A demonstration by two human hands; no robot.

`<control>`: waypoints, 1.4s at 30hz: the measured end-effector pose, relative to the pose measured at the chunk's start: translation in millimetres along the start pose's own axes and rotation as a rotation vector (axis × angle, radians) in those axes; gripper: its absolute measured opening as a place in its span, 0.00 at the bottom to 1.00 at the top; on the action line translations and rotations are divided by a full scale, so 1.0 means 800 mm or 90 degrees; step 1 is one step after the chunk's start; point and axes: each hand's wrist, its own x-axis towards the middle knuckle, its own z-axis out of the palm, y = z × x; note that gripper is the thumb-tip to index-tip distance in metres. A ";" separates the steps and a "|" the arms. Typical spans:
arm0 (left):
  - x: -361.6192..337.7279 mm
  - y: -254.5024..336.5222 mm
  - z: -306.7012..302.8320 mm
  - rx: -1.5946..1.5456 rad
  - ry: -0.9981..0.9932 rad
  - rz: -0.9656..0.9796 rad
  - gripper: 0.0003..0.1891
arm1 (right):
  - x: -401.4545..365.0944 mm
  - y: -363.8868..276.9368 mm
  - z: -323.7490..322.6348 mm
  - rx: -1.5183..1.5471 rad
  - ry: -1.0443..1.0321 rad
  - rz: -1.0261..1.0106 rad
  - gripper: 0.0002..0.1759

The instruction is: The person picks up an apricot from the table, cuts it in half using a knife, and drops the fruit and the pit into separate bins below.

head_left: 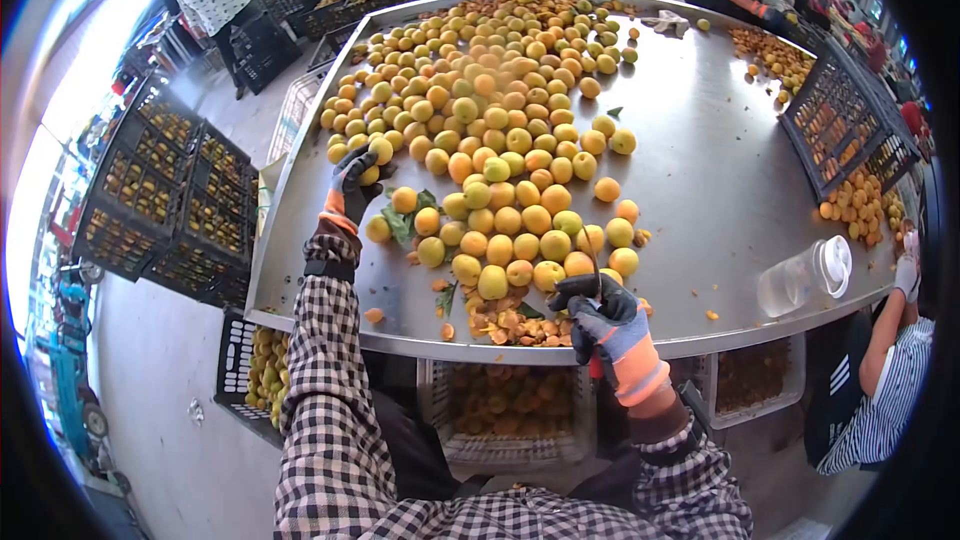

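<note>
Whole fruits [495, 195] are lying in a broad heap from the upper center of the frame to its middle, spreading over a metal table [690, 200]; its raised rim is presumably stopping them from rolling off. At the heap's left edge, the gloved left hand [350, 180] is curling its fingers about a yellow fruit [381, 150]; whether it is gripping firmly, one cannot tell. Below center, the gloved right hand [612, 325] is closing around a thin curved tool [589, 252], whose slender end is pointing up toward the fruits, probably so that it stands free of the fingers. Torn orange pieces [520, 325] are gathering at the near edge, likely for being close to the worker. Green leaves [398, 224] are lying among the fruits at left.

Farther out, a pale crate [508, 451] is sitting beneath that edge, holding dim orange contents, seemingly placed within easy reach. A second pale crate [757, 413], lower right, is containing darker matter. At right, a clear lidded jug [787, 285] is standing tilted in the view, its contents unclear, while a black crate [868, 90] is leaning over spilled orange pieces [862, 202]. At left, stacked black crates [185, 205] are holding yellowish fruit.
</note>
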 end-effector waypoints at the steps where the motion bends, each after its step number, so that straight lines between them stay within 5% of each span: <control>1: -0.011 0.003 -0.003 -0.026 -0.019 0.007 0.19 | -0.001 0.000 0.003 -0.004 0.001 0.001 0.10; 5: -0.064 0.015 -0.050 -0.136 -0.037 0.036 0.20 | -0.001 0.010 0.012 -0.036 0.001 -0.011 0.09; 8: -0.173 0.054 -0.069 -0.139 0.118 0.037 0.19 | -0.005 0.007 0.018 -0.047 -0.025 -0.016 0.09; 13: -0.304 0.029 -0.240 -0.134 0.294 0.083 0.17 | -0.004 0.014 0.018 -0.037 -0.023 -0.032 0.09; 16: -0.337 0.011 -0.341 0.116 0.380 -0.038 0.17 | -0.001 0.017 0.016 -0.013 -0.019 -0.027 0.12; 18: -0.317 -0.040 -0.452 0.448 0.392 0.045 0.20 | 0.001 0.018 0.015 -0.008 -0.011 -0.034 0.12; 19: -0.290 -0.021 -0.426 0.512 0.407 -0.039 0.23 | 0.000 0.018 0.013 -0.003 -0.003 -0.039 0.12; 22: -0.213 -0.009 -0.291 0.451 0.298 0.120 0.25 | 0.000 0.015 0.014 0.005 0.014 -0.032 0.12; 25: -0.143 0.016 -0.070 0.458 0.098 0.122 0.23 | 0.004 0.017 0.013 0.014 0.007 -0.031 0.12; 29: -0.078 -0.006 0.132 0.630 -0.163 0.365 0.28 | 0.011 0.019 0.007 0.012 0.003 -0.042 0.12; 33: -0.032 -0.047 0.192 0.973 -0.158 0.349 0.35 | 0.007 0.011 0.003 0.015 0.010 -0.039 0.11; 36: -0.007 -0.048 0.197 0.941 -0.104 0.324 0.34 | 0.002 0.000 -0.002 0.009 0.013 -0.029 0.11; 38: 0.012 -0.042 0.202 0.954 -0.150 0.388 0.24 | 0.001 -0.002 -0.005 0.001 0.011 -0.027 0.11; 42: 0.035 -0.027 0.245 1.164 -0.245 0.178 0.20 | -0.001 -0.003 -0.006 0.025 0.011 -0.028 0.11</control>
